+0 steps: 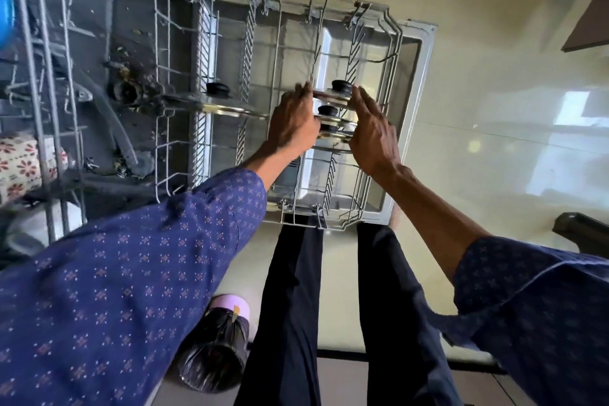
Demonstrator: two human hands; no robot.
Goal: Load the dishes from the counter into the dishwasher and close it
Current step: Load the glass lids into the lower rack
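Observation:
The lower dishwasher rack (pixel 171 53) is pulled out over the open door (pixel 418 82). Three steel lids with black knobs stand on edge in its right part: a far lid (pixel 341 87), a middle lid (pixel 329 110) and a near lid (pixel 333 138). My left hand (pixel 291 122) grips the left rims of these lids, fingers reaching to the far one. My right hand (pixel 372 132) lies flat against their right rims with straight fingers. A fourth lid (pixel 230 109) stands alone in the rack's left part.
The upper rack (pixel 49 109) juts out at the left and holds a floral cup (pixel 19 165) and a blue item (pixel 5 10). The tub floor (pixel 125 89) shows debris. A bin with a black bag (pixel 214 353) stands beside my legs (pixel 290 306).

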